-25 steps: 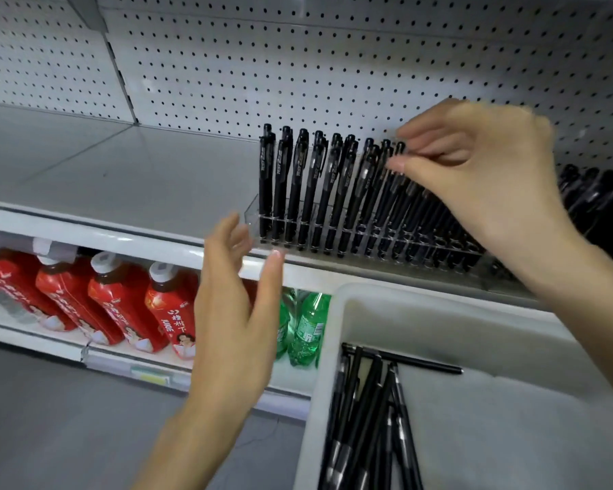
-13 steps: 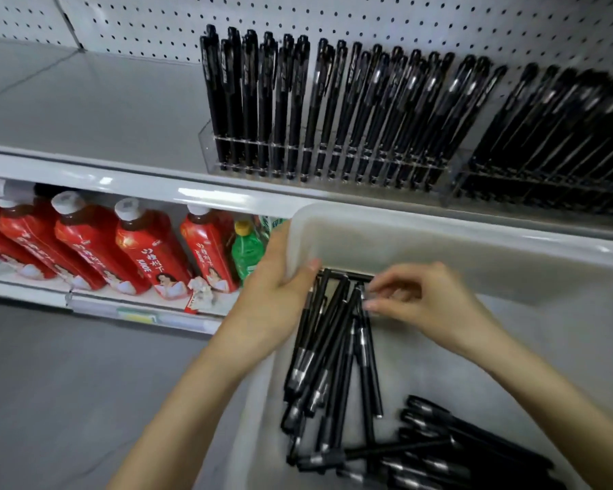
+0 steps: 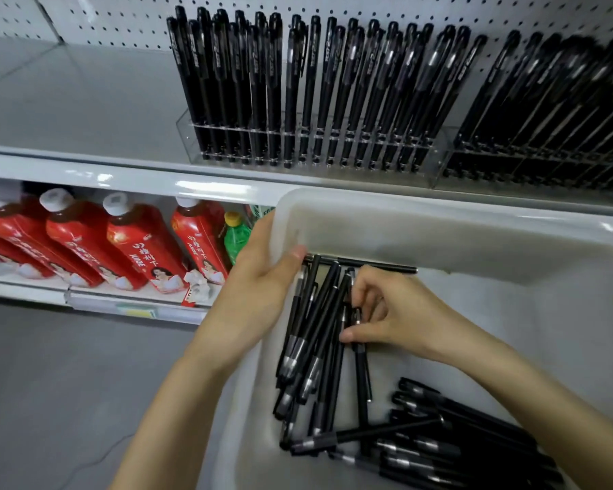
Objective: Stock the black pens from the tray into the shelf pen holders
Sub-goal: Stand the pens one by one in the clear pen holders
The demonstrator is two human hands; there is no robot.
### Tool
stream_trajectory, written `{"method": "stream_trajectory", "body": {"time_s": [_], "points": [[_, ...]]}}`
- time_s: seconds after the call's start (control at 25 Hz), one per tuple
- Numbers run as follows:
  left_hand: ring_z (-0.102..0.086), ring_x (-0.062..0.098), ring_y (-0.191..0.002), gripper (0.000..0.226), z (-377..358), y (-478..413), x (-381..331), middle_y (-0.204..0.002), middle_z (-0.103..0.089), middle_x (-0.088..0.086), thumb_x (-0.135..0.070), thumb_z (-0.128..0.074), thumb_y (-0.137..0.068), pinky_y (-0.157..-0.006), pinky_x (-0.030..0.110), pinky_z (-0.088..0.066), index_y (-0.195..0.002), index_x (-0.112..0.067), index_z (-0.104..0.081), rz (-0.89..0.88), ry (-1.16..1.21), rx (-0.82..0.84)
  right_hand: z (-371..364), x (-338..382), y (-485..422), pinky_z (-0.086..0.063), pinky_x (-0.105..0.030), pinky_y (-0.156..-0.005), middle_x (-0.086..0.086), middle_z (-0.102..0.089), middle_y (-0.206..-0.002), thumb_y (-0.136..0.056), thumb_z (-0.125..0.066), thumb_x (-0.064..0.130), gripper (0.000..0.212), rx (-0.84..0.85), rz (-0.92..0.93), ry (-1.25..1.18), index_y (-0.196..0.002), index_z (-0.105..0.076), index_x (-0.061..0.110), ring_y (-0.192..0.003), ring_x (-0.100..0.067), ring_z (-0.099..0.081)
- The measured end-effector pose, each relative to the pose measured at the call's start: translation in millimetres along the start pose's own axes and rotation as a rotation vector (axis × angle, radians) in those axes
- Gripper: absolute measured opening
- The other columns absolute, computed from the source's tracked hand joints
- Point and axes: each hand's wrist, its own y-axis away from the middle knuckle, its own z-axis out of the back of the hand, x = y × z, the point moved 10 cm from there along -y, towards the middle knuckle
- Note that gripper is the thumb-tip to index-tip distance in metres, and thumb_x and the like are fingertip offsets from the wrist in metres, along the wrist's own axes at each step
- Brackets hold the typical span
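White pegboard (image 3: 121, 19) backs a grey store shelf (image 3: 85, 111), and from where I stand two clear pen holders sit side by side along its front edge. The left holder (image 3: 188, 136) is packed with upright stocked pens (image 3: 273, 83), leaning slightly to the right, and the right holder (image 3: 446, 160) looks just as full, though it is blurred at the picture's edge. Below the shelf lip, on a lower level, lies a row of red bottles (image 3: 135, 249) with white caps, and a green bottle (image 3: 236, 236) with a yellow cap beside them. Grey floor (image 3: 50, 383) shows underneath. A pale plastic tray (image 3: 439, 221) sits just in front of the shelf, under the holders. Inside it, a bunch of black pens (image 3: 319, 341) lies along the left wall, pointing roughly toward the shelf, and one crosswise pen (image 3: 379, 266) lies near the far wall. A second heap (image 3: 457, 436) fills the near right corner. The left hand (image 3: 262, 288) holds the tray's left wall, thumb inside against the bunch, fingers outside the rim. The right hand (image 3: 393, 313) is down in the tray with its fingers curled. Its thumb and fingertips pinch a single pen (image 3: 361, 373) at the right side of the bunch, while that pen's lower end rests on the tray floor.
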Motion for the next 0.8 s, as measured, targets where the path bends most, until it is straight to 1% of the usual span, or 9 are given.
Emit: {"method": "stream_trajectory", "body": {"time_s": [0.12, 0.2, 0.32, 0.4, 0.48, 0.56, 0.64, 0.68, 0.8], "points": [[-0.054, -0.008, -0.103, 0.03, 0.2, -1.2, 0.7, -0.109, -0.06, -0.022, -0.022, -0.047, -0.096, -0.092, 0.019, -0.043, -0.124, -0.036, -0.048, 0.0, -0.013, -0.008, 0.0, 6.0, 4.7, -0.048, -0.032, -0.065, -0.002, -0.062, -0.063, -0.065, -0.085, 0.013, 0.036, 0.045, -0.015, -0.135, -0.079, -0.052, 0.017, -0.059, -0.014, -0.058], [-0.053, -0.015, -0.097, 0.027, -1.2, -3.2, -1.2, -0.102, -0.06, -0.028, -0.021, -0.048, -0.096, -0.086, 0.009, -0.042, -0.116, -0.039, -0.049, -0.023, -0.017, -0.018, 8.7, 14.4, 7.2, -0.05, -0.033, -0.069, -0.008, -0.064, -0.069, -0.067, -0.082, 0.006, 0.031, 0.03, 0.007, -0.233, -0.085, -0.058, 0.013, -0.063, -0.019, -0.061], [-0.05, -0.019, -0.099, 0.028, 6.2, -2.6, -3.1, -0.105, -0.058, -0.027, -0.027, -0.048, -0.095, -0.076, -0.001, -0.038, -0.122, -0.035, -0.048, -0.061, -0.056, -0.107, 42.6, 30.5, 9.9, -0.055, -0.029, -0.064, -0.019, -0.067, -0.082, -0.067, -0.079, 0.002, 0.033, -0.127, 0.058, -0.422, -0.093, -0.061, 0.012, -0.067, -0.024, -0.064], [-0.049, -0.014, -0.106, 0.037, 30.7, -0.6, -11.4, -0.114, -0.055, -0.019, -0.031, -0.048, -0.093, -0.078, -0.002, -0.038, -0.13, -0.027, -0.046, -0.123, -0.122, -0.281, 82.3, 50.5, 15.0, -0.056, -0.026, -0.059, -0.016, -0.069, -0.08, -0.064, -0.077, 0.004, 0.032, -0.302, 0.158, -0.529, -0.091, -0.062, 0.012, -0.067, -0.024, -0.068], [-0.052, -0.006, -0.107, 0.038, 62.1, -2.8, -21.3, -0.119, -0.055, -0.009, -0.033, -0.048, -0.093, -0.079, 0.001, -0.039, -0.13, -0.023, -0.047, -0.172, -0.162, -0.453, 124.1, 76.1, 22.8, -0.056, -0.025, -0.059, -0.011, -0.072, -0.079, -0.062, -0.076, 0.011, 0.029, -0.461, 0.294, -0.542, -0.088, -0.063, 0.013, -0.07, -0.024, -0.071], [-0.051, 0.004, -0.111, 0.041, 88.7, -14.3, -26.1, -0.126, -0.052, -0.002, -0.037, -0.048, -0.093, -0.085, 0.01, -0.041, -0.131, -0.022, -0.044, -0.177, -0.231, -0.547, 158.9, 99.8, 28.0, -0.056, -0.022, -0.063, -0.005, -0.073, -0.079, -0.066, -0.077, 0.01, 0.026, -0.585, 0.403, -0.497, -0.087, -0.064, 0.017, -0.071, -0.02, -0.071], [-0.044, 0.015, -0.124, 0.055, 103.2, -32.4, -25.4, -0.139, -0.041, 0.003, -0.045, -0.046, -0.091, -0.099, 0.03, -0.04, -0.14, -0.02, -0.035, -0.154, -0.362, -0.547, 184.0, 121.5, 31.0, -0.057, -0.024, -0.07, -0.004, -0.072, -0.08, -0.07, -0.079, 0.009, 0.026, -0.703, 0.488, -0.417, -0.089, -0.064, 0.019, -0.076, -0.017, -0.072], [-0.038, 0.018, -0.129, 0.063, 106.7, -41.9, -23.1, -0.144, -0.034, 0.005, -0.048, -0.045, -0.09, -0.103, 0.035, -0.035, -0.143, -0.02, -0.028, -0.134, -0.418, -0.523, 192.1, 132.0, 30.7, -0.057, -0.026, -0.075, -0.006, -0.071, -0.085, -0.071, -0.079, 0.01, 0.026, -0.754, 0.53, -0.372, -0.091, -0.064, 0.018, -0.081, -0.017, -0.071], [-0.027, 0.02, -0.135, 0.07, 112.2, -63.2, -18.8, -0.149, -0.024, 0.006, -0.05, -0.044, -0.09, -0.101, 0.027, -0.023, -0.148, -0.024, -0.016, -0.124, -0.482, -0.466, 200.0, 156.9, 21.2, -0.055, -0.023, -0.082, 0.003, -0.068, -0.091, -0.073, -0.08, 0.017, 0.026, -0.862, 0.595, -0.227, -0.091, -0.062, 0.023, -0.086, -0.008, -0.068]]}}
